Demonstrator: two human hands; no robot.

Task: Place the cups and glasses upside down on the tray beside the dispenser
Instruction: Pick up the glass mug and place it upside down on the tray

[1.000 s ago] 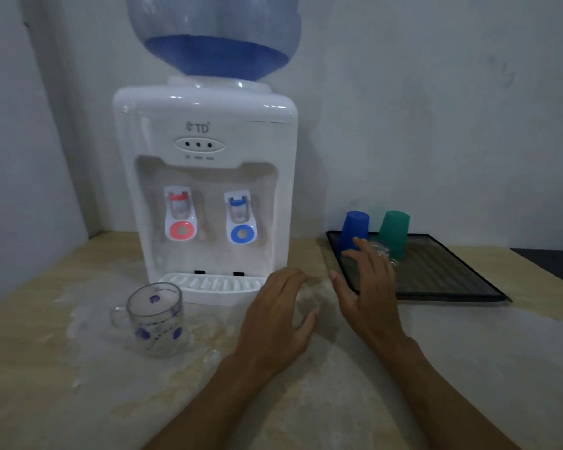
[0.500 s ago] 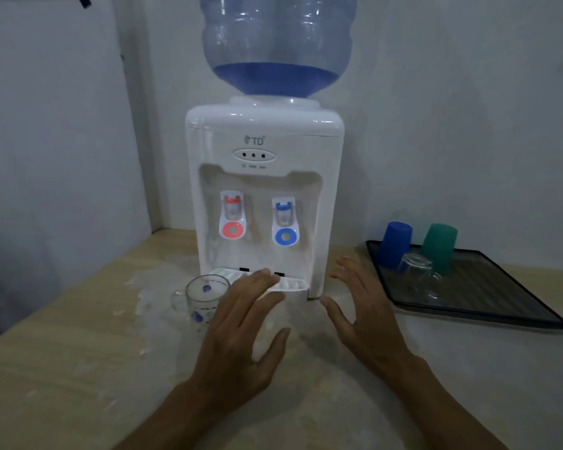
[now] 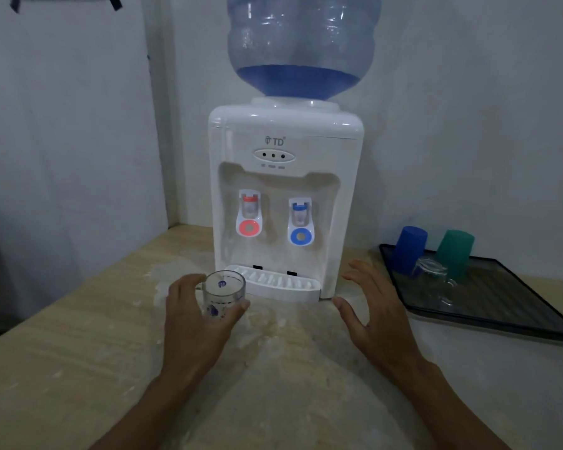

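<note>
step: my left hand [image 3: 192, 323] wraps the glass mug [image 3: 223, 295] (upright, 9 o'clock of dispenser [image 3: 285, 203]) | right hand [image 3: 376, 311] spread, empty | next: lift, invert, carry to tray [image 3: 507, 315] at 3 o'clock

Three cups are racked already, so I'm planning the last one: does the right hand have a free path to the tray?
Probably yes: the right hand is empty, and bare counter separates it from the tray.

Home pantry corner w/ tabletop water dispenser [image 3: 285, 203].
</note>
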